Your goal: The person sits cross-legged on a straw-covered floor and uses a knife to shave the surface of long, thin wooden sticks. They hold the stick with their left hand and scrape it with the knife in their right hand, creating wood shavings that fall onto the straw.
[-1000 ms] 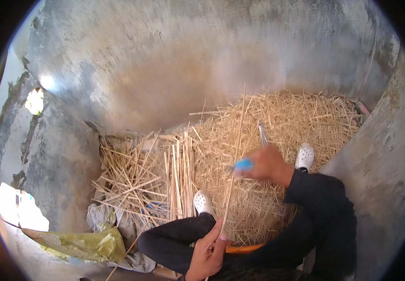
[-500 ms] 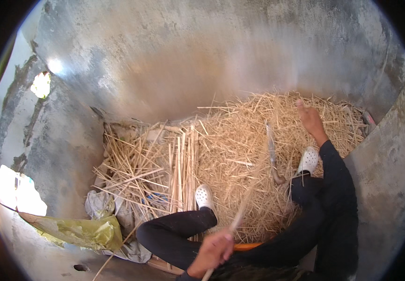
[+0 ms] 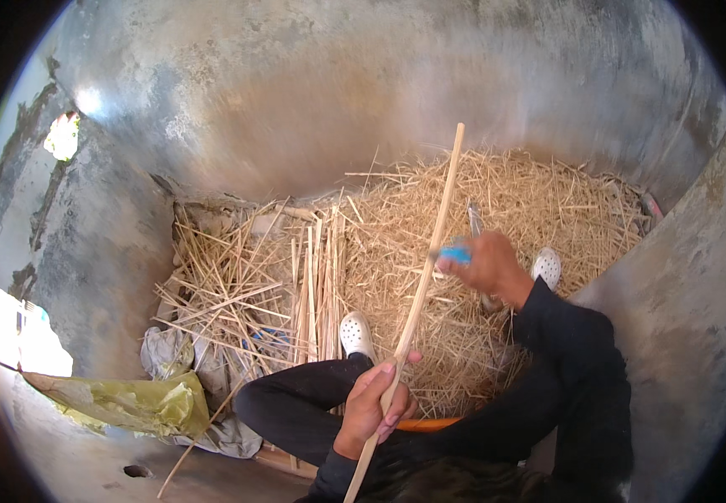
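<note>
A long pale wooden strip (image 3: 430, 289), perhaps bamboo, slants upward from my lap, its upper end reaching in front of the wall. My left hand (image 3: 377, 404) is wrapped round its lower part. Higher up, my right hand (image 3: 490, 267) is closed on a small blue tool (image 3: 455, 253) with a dark tip touching or very close to the strip; its exact kind is blurred. Partly hidden behind that hand, a long metal blade (image 3: 474, 220) lies on the shavings.
A deep heap of straw-coloured shavings (image 3: 564, 201) covers the floor ahead. Left of it are straight strips (image 3: 319, 285) and a tangle of thin sticks (image 3: 220, 293). Yellow plastic sheeting (image 3: 140, 402) lies at lower left. A grey wall (image 3: 321, 92) rises beyond; white clogs (image 3: 356, 335) are on my feet.
My right hand has come back from far right over the shavings to the strip, and the blue tool now shows in it. The strip, blurred before, is now clear and raised higher.
</note>
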`<state>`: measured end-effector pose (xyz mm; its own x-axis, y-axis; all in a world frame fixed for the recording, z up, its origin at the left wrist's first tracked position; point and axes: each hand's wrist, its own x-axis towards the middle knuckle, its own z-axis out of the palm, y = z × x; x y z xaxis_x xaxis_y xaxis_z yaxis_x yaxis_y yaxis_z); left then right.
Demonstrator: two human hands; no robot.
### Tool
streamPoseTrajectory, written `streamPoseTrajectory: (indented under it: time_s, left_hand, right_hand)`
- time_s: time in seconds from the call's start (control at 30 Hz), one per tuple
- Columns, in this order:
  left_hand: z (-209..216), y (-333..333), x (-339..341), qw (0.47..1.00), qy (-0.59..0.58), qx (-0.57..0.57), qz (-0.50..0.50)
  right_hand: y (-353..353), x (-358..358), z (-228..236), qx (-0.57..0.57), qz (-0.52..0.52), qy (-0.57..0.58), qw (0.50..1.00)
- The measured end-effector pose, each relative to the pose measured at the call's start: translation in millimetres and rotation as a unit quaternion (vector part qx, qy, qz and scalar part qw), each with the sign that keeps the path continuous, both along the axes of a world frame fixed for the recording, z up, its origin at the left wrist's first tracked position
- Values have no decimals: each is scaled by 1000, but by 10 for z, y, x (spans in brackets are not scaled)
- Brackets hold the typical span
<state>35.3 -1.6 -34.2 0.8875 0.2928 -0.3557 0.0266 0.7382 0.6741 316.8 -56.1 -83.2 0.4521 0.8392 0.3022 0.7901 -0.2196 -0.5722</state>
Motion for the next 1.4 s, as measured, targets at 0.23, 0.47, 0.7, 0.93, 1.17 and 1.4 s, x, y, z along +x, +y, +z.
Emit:
streamPoseTrajectory:
  time_s: [0.23, 0.47, 0.7, 0.93, 1.17, 1.4]
  left_hand:
    - [-262, 78, -42, 965, -123, -231, -20]
    - [-147, 7, -31, 976, -59, -208, -26]
    - [-32, -24, -47, 988, -16, -147, -32]
    - [93, -57, -95, 996, 34, -75, -24]
    - [106, -95, -119, 997, 49, -27, -51]
    - [16, -265, -346, 989, 71, -91, -93]
  right_hand:
    - [0, -351, 164, 36, 50, -138, 989]
    - [-83, -500, 106, 49, 126, -178, 975]
    - [-54, -50, 97, 50, 14, -120, 991]
    - [-22, -254, 136, 106, 93, -184, 973]
    - [19, 84, 70, 89, -37, -198, 976]
    - [-105, 911, 109, -12, -175, -129, 976]
